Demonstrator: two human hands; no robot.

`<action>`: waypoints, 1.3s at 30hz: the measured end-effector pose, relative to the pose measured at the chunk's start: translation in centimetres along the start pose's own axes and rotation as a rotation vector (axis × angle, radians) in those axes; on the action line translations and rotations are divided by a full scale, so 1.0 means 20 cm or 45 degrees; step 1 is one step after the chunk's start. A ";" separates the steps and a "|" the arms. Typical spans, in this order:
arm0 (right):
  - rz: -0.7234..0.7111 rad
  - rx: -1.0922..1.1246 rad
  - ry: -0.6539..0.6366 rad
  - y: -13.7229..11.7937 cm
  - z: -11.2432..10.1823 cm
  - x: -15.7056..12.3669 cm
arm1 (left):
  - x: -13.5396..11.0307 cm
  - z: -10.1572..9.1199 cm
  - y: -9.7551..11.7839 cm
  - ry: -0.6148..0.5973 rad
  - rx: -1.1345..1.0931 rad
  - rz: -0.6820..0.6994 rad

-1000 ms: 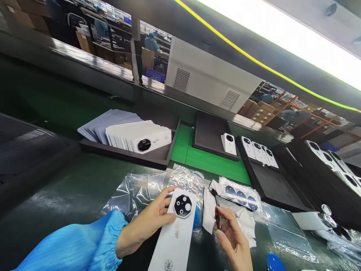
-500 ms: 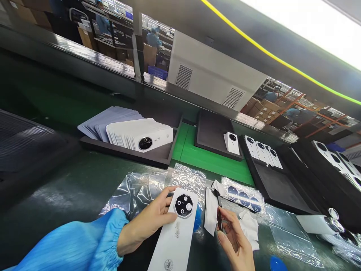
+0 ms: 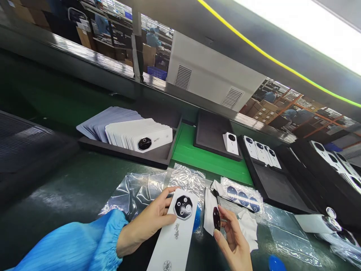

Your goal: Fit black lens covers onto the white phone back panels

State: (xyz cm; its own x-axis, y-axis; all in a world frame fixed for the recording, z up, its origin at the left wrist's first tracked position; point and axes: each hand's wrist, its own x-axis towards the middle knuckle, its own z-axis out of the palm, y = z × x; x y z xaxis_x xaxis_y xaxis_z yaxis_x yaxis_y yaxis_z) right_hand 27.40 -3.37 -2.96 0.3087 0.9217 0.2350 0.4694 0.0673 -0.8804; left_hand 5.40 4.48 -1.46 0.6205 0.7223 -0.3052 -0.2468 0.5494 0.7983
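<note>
My left hand grips a long white phone back panel near its top end, with the thumb along its edge. A black octagonal camera module sits on that panel just above my fingers. My right hand pinches a small dark glass lens piece between thumb and fingertips. That piece is right against a folded white wipe, and a second crumpled wipe lies to the right of my hand.
A sheet of round blue-covered parts lies beyond my right hand, with clear plastic bags behind my left. Black trays hold stacks of white panels on a green mat. A blue object sits at the bottom edge.
My right hand has turned the dark lens piece so its face shows and has moved it left against the white wipe. The left hand and panel have stayed nearly still.
</note>
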 end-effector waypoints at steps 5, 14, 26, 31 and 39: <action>-0.021 -0.049 -0.003 0.01 0.00 0.01 | 0.00 0.01 0.00 -0.004 -0.029 -0.009; -0.470 -0.398 -0.230 -0.05 0.06 0.01 | 0.01 0.00 -0.09 -0.096 0.063 0.059; -0.564 -0.451 -0.338 -0.03 0.15 -0.04 | -0.01 0.02 -0.13 -0.148 0.133 0.002; -0.622 -0.527 -0.385 -0.08 0.13 -0.01 | -0.01 0.01 -0.13 -0.161 0.138 0.004; -0.635 -0.554 -0.416 -0.10 0.13 0.00 | -0.01 0.02 -0.13 -0.167 0.148 0.003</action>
State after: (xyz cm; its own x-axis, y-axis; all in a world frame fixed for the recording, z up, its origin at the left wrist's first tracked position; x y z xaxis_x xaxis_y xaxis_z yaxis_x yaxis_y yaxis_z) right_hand 24.33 -2.56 -2.21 -0.2572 0.8926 0.3702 0.7962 0.4129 -0.4423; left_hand 6.14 2.84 -3.26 0.7136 0.6585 -0.2389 -0.1657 0.4901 0.8558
